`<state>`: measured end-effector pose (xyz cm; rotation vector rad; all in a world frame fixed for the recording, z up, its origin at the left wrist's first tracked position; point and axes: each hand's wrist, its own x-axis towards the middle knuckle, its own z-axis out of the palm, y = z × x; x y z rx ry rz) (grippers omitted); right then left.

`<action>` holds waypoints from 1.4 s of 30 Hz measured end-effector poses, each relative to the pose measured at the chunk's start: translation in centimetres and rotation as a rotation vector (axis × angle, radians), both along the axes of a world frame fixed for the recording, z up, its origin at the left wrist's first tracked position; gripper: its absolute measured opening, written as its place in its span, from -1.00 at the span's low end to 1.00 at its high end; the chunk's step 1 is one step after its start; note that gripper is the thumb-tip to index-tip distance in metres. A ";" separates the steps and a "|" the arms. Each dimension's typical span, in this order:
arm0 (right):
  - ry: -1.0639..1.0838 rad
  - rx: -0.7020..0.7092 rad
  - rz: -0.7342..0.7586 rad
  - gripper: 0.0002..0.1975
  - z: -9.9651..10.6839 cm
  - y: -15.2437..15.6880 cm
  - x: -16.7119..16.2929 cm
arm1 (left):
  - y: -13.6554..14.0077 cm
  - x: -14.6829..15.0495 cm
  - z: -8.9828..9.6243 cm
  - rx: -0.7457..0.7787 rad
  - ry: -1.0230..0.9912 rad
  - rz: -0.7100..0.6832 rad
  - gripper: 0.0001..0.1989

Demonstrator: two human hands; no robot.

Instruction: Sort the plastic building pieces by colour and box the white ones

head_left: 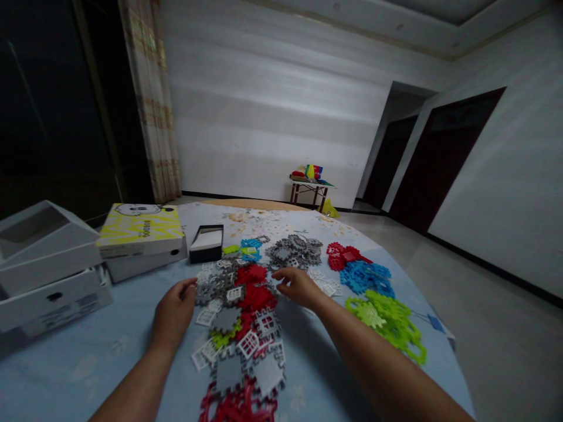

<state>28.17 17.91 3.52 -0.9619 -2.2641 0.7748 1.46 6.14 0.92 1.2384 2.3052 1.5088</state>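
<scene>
A long mixed pile of notched plastic building plates lies down the middle of the table. Red plates [257, 298] run through its centre, with grey square plates [229, 372] and white lattice window pieces [248, 344] around them. My left hand [173, 308] is at the pile's left edge beside grey pieces, fingers loosely bent and apart, with nothing visible in them. On the other side, my right hand [299, 287] hovers by the red plates, its thumb and fingers apart and holding nothing I can see. Some white pieces lie partly hidden behind it.
Sorted heaps stand beyond and to the right: grey plates [294, 252], red plates [345, 256], blue plates [366, 276], green plates [389, 322]. At left are a black box [206, 243], a yellow-and-white box [143, 234] and white boxes [48, 252].
</scene>
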 end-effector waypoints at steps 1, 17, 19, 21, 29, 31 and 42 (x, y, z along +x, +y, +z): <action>-0.060 0.062 0.057 -0.66 0.1 -0.7 -0.1 | 0.0 0.0 0.0 0.004 0.000 0.003 -0.61; -0.239 0.319 0.037 -0.80 -0.5 -2.5 -0.8 | 0.4 -1.0 -0.4 -0.076 0.057 0.007 -0.55; -0.177 0.322 0.019 -0.81 0.2 -2.6 -0.2 | 0.4 -1.1 -0.4 -0.086 0.058 0.015 -0.55; -0.096 0.310 0.008 -0.81 1.0 -2.7 0.4 | 0.5 -1.1 -0.5 -0.088 0.061 0.023 -0.55; 0.219 -0.052 -0.066 -0.86 2.2 -1.3 2.5 | 0.4 -0.9 -0.3 -0.109 0.073 0.015 -0.55; 0.290 -0.182 -0.070 -0.85 2.3 -0.7 3.2 | 0.3 -0.9 -0.2 -0.132 0.078 0.017 -0.56; 0.556 -0.436 -0.562 -0.99 2.9 7.1 11.5 | 0.2 -0.8 0.5 -0.189 0.089 0.018 -0.56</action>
